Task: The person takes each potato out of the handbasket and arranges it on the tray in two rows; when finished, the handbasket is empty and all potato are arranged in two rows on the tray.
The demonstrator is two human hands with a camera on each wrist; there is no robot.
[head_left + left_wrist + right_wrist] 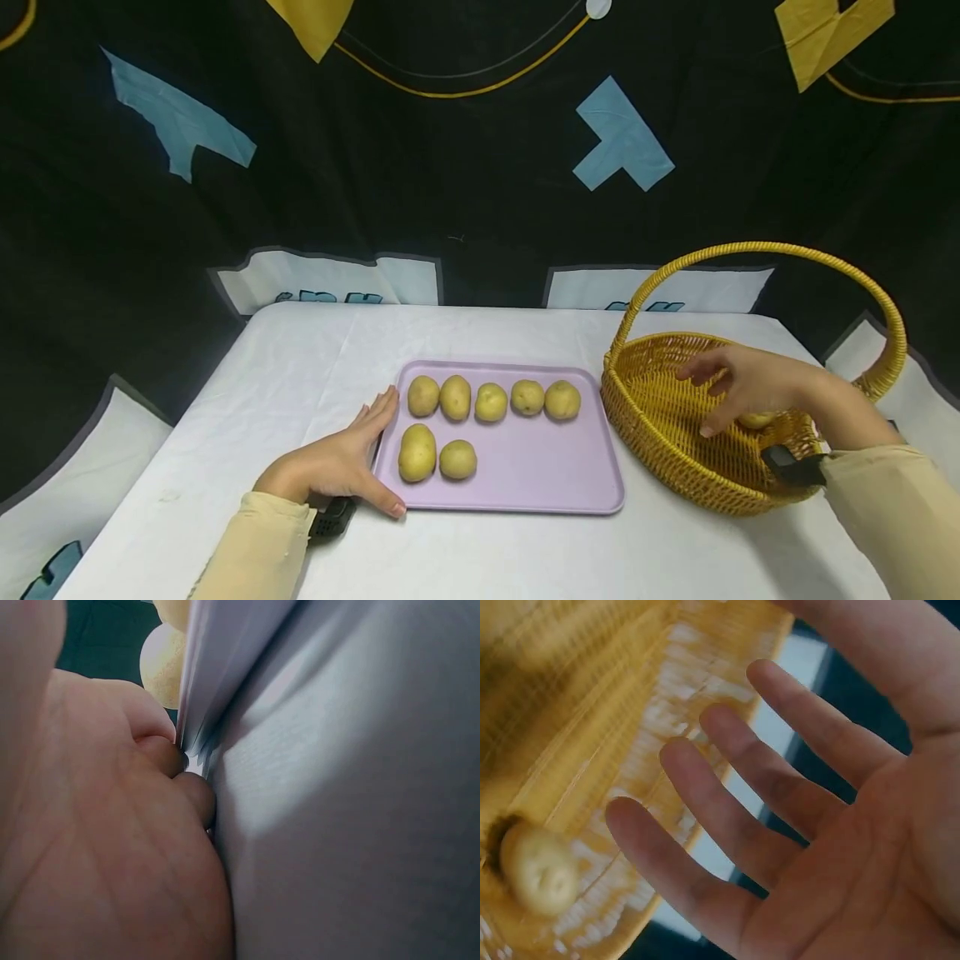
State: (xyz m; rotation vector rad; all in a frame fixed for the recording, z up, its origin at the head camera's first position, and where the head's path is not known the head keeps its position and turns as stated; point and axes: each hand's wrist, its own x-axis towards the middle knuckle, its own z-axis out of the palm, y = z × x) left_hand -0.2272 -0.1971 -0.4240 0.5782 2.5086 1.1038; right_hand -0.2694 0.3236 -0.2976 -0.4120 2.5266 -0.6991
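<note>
My left hand (345, 458) rests at the left edge of a lilac tray (540, 467), fingers spread along its rim and thumb at the near corner. Several potatoes lie on the tray: a row along the back, with an oval potato (417, 453) and a rounder potato (457, 460) in front at the left. Over the wicker basket (675, 483) my right hand (757, 387) reaches in under the handle, holding nothing, its fingers spread and slightly bent. A potato (540, 870) lies in the basket, apart from the fingers in the right wrist view and partly hidden by the hand in the head view.
The basket stands right of the tray, its tall arched handle (750, 247) rising over my right forearm. A white cloth covers the table (300, 358). Behind it hangs a black curtain (450, 183) with blue and yellow shapes.
</note>
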